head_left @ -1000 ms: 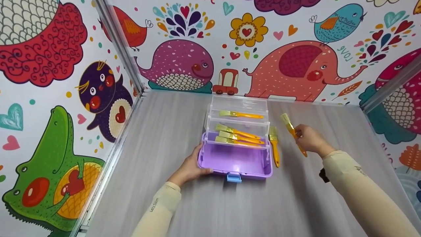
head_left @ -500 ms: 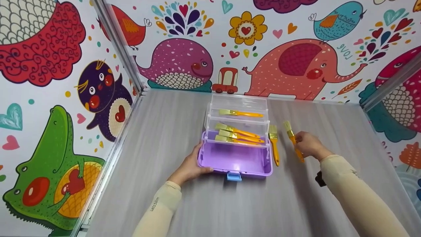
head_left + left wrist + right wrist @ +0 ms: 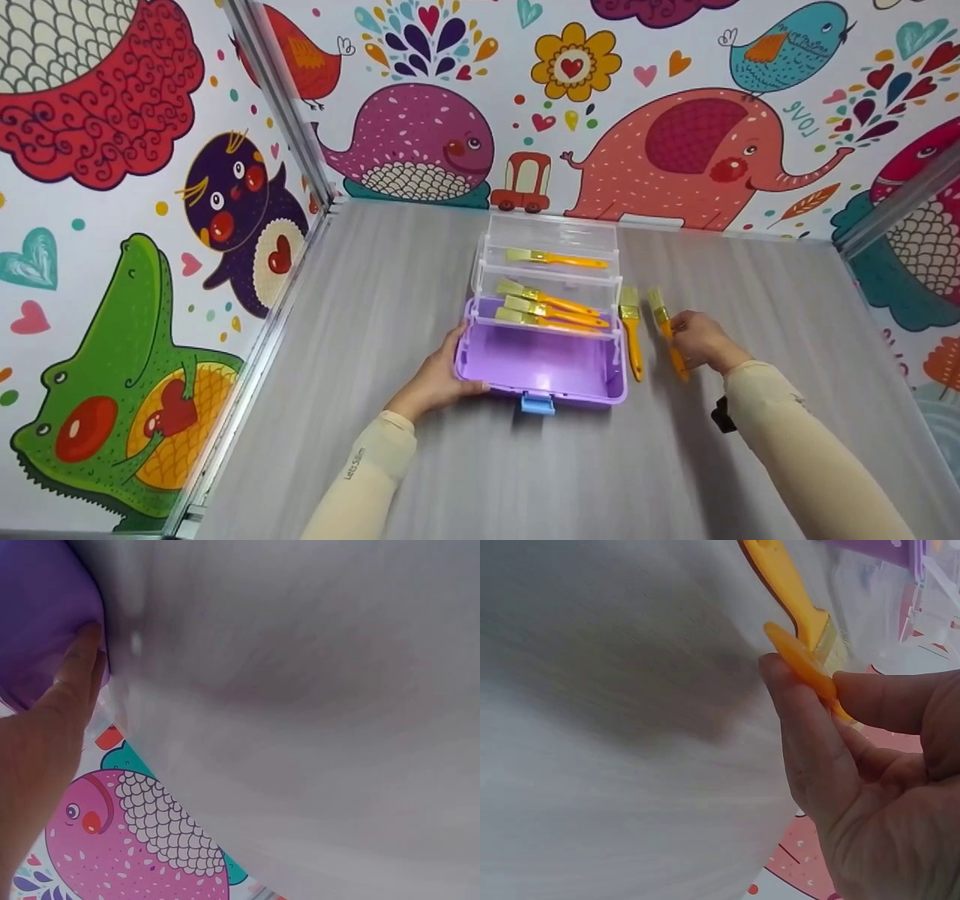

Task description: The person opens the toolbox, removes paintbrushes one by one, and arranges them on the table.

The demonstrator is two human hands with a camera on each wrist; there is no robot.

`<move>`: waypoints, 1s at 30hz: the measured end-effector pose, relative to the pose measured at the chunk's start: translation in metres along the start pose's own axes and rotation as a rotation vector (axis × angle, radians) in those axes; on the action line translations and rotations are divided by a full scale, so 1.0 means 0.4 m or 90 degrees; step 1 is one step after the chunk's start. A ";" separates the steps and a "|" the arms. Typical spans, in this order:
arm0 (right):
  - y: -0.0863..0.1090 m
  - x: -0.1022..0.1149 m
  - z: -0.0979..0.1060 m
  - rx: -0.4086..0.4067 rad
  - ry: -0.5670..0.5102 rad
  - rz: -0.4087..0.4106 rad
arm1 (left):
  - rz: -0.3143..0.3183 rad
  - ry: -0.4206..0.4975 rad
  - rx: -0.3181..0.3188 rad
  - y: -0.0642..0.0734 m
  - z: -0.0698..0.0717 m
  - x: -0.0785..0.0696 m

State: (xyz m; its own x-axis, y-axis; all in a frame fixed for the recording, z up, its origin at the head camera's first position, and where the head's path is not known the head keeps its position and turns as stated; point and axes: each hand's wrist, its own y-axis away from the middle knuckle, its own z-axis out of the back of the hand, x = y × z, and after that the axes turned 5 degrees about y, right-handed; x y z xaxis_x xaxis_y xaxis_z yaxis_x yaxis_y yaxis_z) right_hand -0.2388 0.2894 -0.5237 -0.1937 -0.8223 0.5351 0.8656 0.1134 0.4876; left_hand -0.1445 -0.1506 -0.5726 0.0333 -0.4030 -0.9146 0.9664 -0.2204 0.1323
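In the head view a purple storage box (image 3: 540,364) stands with its clear trays folded out behind it. My left hand (image 3: 439,379) holds its front left corner, thumb along the front and fingers flat against the side wall, as the left wrist view shows. My right hand (image 3: 705,341) pinches a paintbrush (image 3: 667,330) by its orange handle between thumb and fingers, bristles pointing away from me. Just left of it, a second paintbrush (image 3: 632,334) lies beside the box. Three brushes (image 3: 555,304) rest in the lower clear tray, and one brush (image 3: 559,259) in the upper tray.
The box stands on a grey wood-grain table (image 3: 360,300). Walls with cartoon animals close off its back and sides, with metal strips (image 3: 281,105) at the corners. A blue latch (image 3: 538,405) hangs at the box's front. The clear lid (image 3: 551,231) stands open at the back.
My right hand has come toward me and slightly lower with its paintbrush, now nearly parallel to the brush beside the box. The left hand and the box stay in place.
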 end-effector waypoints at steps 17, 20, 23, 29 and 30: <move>-0.022 -0.019 -0.066 -0.031 -0.020 -0.035 | 0.002 0.009 0.000 -0.001 -0.002 0.000; -0.024 -0.021 -0.072 -0.030 -0.022 -0.032 | 0.004 0.013 -0.002 0.001 -0.003 -0.002; -0.022 -0.024 -0.078 -0.031 -0.032 -0.037 | 0.006 0.012 -0.003 0.001 -0.003 -0.002; -0.018 -0.030 -0.086 -0.036 -0.047 -0.043 | 0.014 -0.001 -0.004 0.002 -0.004 -0.001; -0.019 -0.031 -0.088 -0.036 -0.049 -0.045 | 0.013 -0.002 -0.005 0.003 -0.004 -0.001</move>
State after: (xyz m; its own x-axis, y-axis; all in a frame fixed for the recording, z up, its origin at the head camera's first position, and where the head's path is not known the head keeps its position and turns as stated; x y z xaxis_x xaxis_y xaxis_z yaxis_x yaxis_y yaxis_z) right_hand -0.2267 0.2791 -0.5581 -0.2876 -0.7816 0.5536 0.8732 0.0235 0.4868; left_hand -0.1431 -0.1493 -0.5729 0.0526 -0.4108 -0.9102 0.9673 -0.2056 0.1487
